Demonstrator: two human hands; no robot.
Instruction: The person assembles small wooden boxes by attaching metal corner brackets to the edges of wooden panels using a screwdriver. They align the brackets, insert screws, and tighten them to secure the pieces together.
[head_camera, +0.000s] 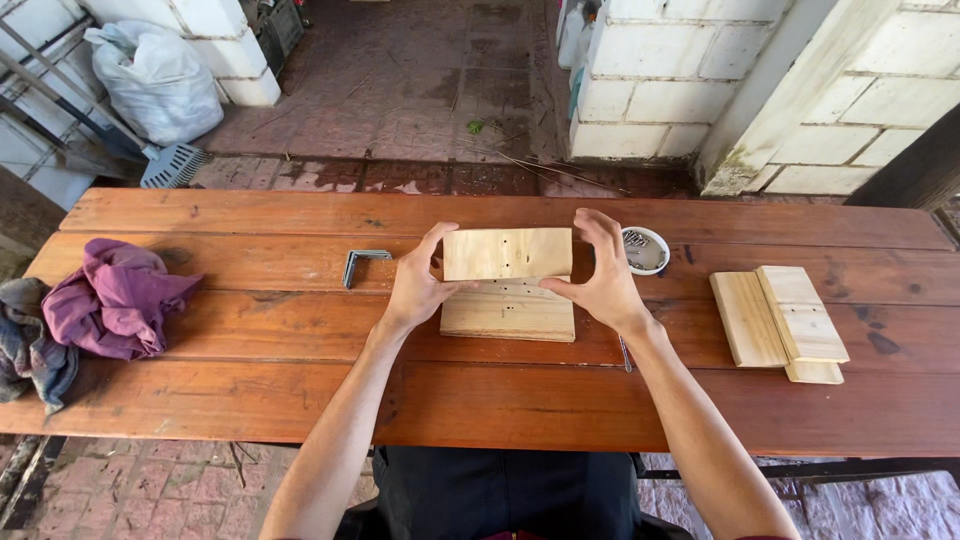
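Holding the upper board (507, 253) on edge, left hand (418, 288) and right hand (605, 283) clasping its ends: keep it square on the lower board (508, 315).

Both forearms are bare, with no sleeves, watch or rings showing on the left hand (415, 290) or right hand (605, 285). Dark clothing covers the lower body.

Your red plank table (300, 400) carries a flat wooden board (508, 315) centrally, with bracket (362, 262) and cloths (110, 298) to the board's left, bowl (646, 250) and stacked boards (780, 322) to its right.
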